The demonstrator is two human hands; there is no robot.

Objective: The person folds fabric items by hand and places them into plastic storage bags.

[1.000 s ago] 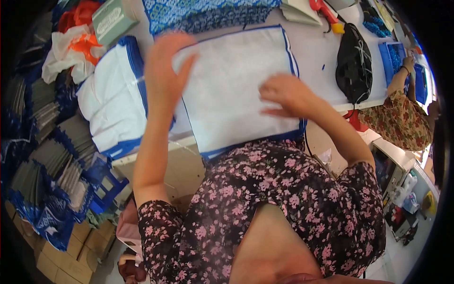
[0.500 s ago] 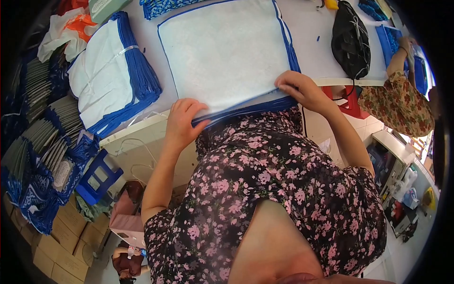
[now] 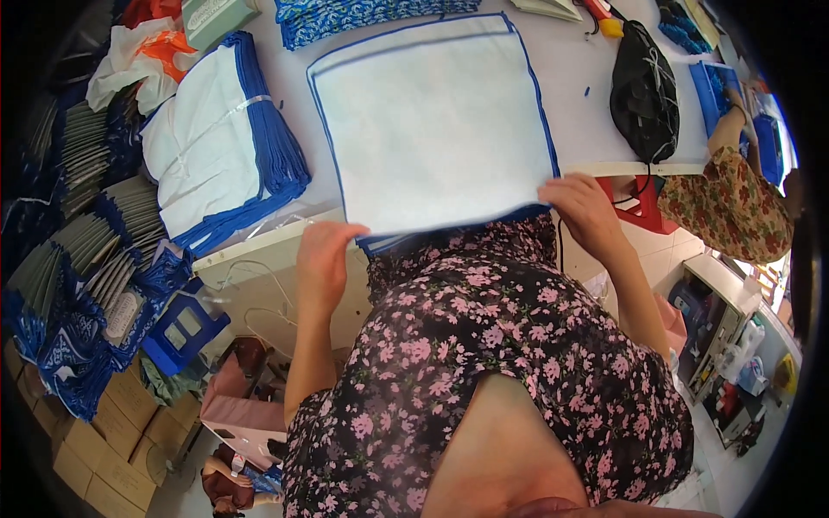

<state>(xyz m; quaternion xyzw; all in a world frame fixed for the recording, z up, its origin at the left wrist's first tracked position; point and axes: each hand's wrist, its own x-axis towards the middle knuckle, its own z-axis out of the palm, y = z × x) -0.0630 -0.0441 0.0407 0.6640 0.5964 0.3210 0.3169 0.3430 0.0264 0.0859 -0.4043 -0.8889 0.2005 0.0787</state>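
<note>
A square white cloth [image 3: 440, 129] with a thin blue edge lies on the table in front of me, on top of other blue-edged cloths [image 3: 384, 244] that show beneath its near side. My left hand [image 3: 321, 266] pinches its near left corner between thumb and fingers. At the near right corner, my right hand [image 3: 589, 216] grips the cloth's edge. Along the far side, a second blue-edged layer shows as a strip. The cloth's near side hangs close to my floral dress.
Left of the cloth lies a tied stack of white and blue cloths [image 3: 211, 142]. Blue patterned cloth [image 3: 371, 22] is at the back. A black drawstring bag [image 3: 645, 95] lies to the right. Blue packages [image 3: 78, 345] crowd the far left. Another person's arm [image 3: 730, 129] works at far right.
The top cloth has shifted toward me, and its near edge now covers most of the blue edges below. My hands have moved outward and slightly nearer, to its corners.
</note>
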